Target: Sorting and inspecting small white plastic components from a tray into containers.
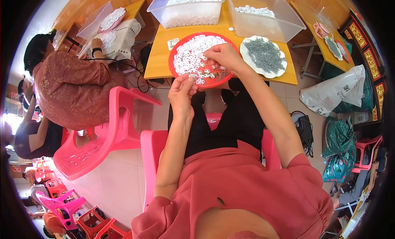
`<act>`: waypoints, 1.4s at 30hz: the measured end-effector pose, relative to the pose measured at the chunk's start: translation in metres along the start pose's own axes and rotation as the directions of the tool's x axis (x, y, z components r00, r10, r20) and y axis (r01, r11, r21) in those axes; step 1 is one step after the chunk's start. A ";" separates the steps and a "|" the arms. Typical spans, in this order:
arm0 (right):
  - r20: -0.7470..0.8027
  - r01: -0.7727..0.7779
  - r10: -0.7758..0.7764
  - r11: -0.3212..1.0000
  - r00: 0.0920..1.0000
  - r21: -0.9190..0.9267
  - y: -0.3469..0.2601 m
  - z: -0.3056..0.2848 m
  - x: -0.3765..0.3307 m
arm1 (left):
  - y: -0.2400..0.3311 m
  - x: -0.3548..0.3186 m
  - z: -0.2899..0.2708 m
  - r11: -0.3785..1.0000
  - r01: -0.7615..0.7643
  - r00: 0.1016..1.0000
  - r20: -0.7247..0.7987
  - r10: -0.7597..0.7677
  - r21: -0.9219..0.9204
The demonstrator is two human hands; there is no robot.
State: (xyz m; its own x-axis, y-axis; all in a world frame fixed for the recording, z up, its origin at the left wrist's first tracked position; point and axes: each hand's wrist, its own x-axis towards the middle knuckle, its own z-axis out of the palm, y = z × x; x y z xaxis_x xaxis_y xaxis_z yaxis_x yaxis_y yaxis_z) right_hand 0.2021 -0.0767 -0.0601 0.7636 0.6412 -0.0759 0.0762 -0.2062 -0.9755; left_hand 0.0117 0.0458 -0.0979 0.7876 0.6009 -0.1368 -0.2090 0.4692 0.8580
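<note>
A round red plate heaped with small white plastic pieces sits at the near edge of a yellow table. My right hand rests on the plate with its fingers pinched among the pieces. My left hand is just below the plate's near rim, fingers closed on a small white piece. A white plate of small grey parts lies to the right of the red one.
Two clear plastic bins holding white pieces stand at the table's far side. A person in a patterned top sits at left on a pink chair. Bags and another table are at right.
</note>
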 end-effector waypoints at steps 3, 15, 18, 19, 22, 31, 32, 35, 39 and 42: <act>0.023 -0.079 0.076 0.974 0.997 0.214 -0.006 0.002 -0.020 | 0.004 0.000 0.007 0.997 0.016 0.998 0.061 -0.011 -0.081; 0.156 0.070 -0.147 0.907 0.977 0.416 -0.041 0.013 -0.067 | 0.023 -0.001 0.028 0.839 0.199 0.942 0.336 -0.021 -0.506; 0.176 0.089 -0.193 0.876 0.965 0.474 -0.047 0.011 -0.073 | 0.029 -0.005 0.031 0.795 0.254 0.934 0.354 -0.053 -0.551; 0.204 0.101 -0.214 0.885 0.955 0.455 -0.051 0.009 -0.076 | 0.030 -0.005 0.030 0.771 0.281 0.928 0.367 -0.066 -0.571; 0.228 0.132 -0.250 0.892 0.941 0.432 -0.063 0.008 -0.086 | 0.034 -0.006 0.030 0.737 0.314 0.919 0.386 -0.078 -0.599; 0.152 0.166 -0.246 0.897 0.957 0.410 -0.061 0.001 -0.084 | 0.047 -0.020 0.042 0.897 0.104 0.960 0.279 0.023 -0.430; 0.149 0.161 -0.241 0.896 0.959 0.413 -0.063 0.000 -0.085 | 0.049 -0.022 0.043 0.950 0.001 0.971 0.229 0.075 -0.313; 0.130 0.180 -0.241 0.915 0.962 0.362 -0.061 -0.001 -0.085 | 0.055 -0.026 0.048 0.968 -0.113 0.976 0.160 0.151 -0.224; 0.156 0.172 -0.238 0.922 0.959 0.348 -0.065 0.000 -0.088 | 0.057 -0.029 0.052 0.972 -0.221 0.963 0.138 0.230 -0.077; 0.128 0.200 -0.249 0.929 0.960 0.312 -0.069 0.001 -0.090 | 0.054 -0.031 0.056 0.966 -0.257 0.957 0.134 0.258 -0.023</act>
State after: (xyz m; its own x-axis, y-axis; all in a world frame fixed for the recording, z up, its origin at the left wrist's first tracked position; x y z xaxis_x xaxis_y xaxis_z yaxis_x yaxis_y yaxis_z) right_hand 0.1273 -0.1190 0.0139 0.6322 0.7613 0.1439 0.0232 0.1670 -0.9857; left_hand 0.0082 0.0162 -0.0193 0.7776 0.6089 0.1565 -0.4174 0.3137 0.8529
